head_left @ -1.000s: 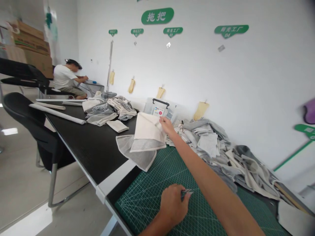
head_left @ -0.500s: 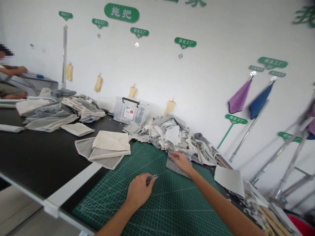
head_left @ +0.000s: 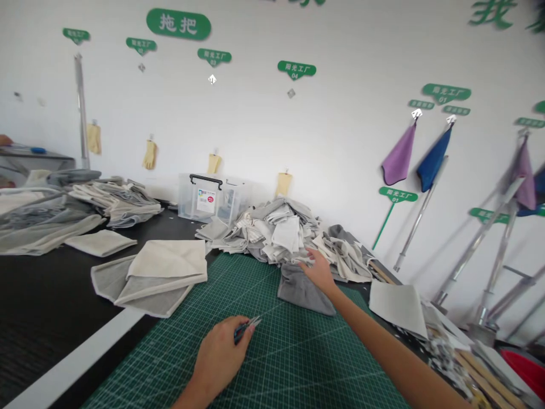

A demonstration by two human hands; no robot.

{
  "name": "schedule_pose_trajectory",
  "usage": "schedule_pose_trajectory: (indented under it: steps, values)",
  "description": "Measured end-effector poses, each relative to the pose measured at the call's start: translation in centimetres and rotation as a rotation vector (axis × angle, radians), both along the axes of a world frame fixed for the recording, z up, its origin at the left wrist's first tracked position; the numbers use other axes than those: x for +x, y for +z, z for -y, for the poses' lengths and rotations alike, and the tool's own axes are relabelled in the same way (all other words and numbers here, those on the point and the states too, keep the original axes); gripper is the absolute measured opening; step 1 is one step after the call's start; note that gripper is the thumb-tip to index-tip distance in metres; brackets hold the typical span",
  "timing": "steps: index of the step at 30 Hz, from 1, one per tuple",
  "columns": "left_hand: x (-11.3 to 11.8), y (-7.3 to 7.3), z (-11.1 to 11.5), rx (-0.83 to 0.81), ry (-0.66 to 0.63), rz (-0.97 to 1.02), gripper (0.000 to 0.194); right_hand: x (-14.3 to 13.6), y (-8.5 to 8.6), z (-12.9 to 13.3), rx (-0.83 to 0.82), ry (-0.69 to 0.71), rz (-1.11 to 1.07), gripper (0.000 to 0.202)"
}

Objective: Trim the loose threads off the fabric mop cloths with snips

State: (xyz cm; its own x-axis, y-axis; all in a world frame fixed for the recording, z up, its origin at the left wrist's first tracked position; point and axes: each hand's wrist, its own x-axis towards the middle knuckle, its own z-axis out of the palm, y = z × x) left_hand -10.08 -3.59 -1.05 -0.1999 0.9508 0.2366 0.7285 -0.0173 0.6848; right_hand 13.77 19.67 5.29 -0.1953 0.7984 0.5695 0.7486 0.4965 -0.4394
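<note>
My left hand (head_left: 220, 353) is closed around a small pair of thread snips (head_left: 243, 330), its blades pointing up and to the right above the green cutting mat (head_left: 272, 352). Farther out, my right hand (head_left: 320, 274) reaches to the front edge of a heap of grey and white cloths (head_left: 287, 230). Its fingers are apart, and I cannot tell whether they touch the heap. A folded grey cloth (head_left: 303, 291) lies flat on the mat just below and left of that hand.
Folded beige and grey cloths (head_left: 166, 258) lie left of the mat, with a larger stack (head_left: 123, 199) behind them. A clear lidded box (head_left: 198, 199) stands near the wall. At right are a pale cloth (head_left: 397, 307), scraps and a red basin (head_left: 528, 366).
My right hand has lifted off the grey cloth and moved to the heap's edge. My left hand still holds the snips. The view has turned to the right.
</note>
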Motion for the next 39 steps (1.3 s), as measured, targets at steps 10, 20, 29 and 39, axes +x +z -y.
schedule_pose_trajectory:
  steps: [10, 20, 29, 39]
  values:
    - [-0.1, -0.5, -0.7, -0.062, 0.022, -0.020, 0.027, -8.3, 2.1, -6.9, 0.057, -0.133, 0.247, 0.049]
    - [0.2, 0.2, -0.1, -0.018, 0.010, -0.009, 0.028, -3.5, 15.5, -3.7, 0.261, -0.291, 0.170, 0.041]
    - [0.0, 0.5, 0.5, 0.048, -0.026, -0.001, 0.033, -0.7, 26.1, 7.1, 0.317, -0.099, 0.449, 0.035]
    - [0.2, 0.8, 1.1, 0.065, -0.029, -0.023, 0.040, 2.1, 19.4, 16.7, 0.102, 0.082, 0.375, 0.028]
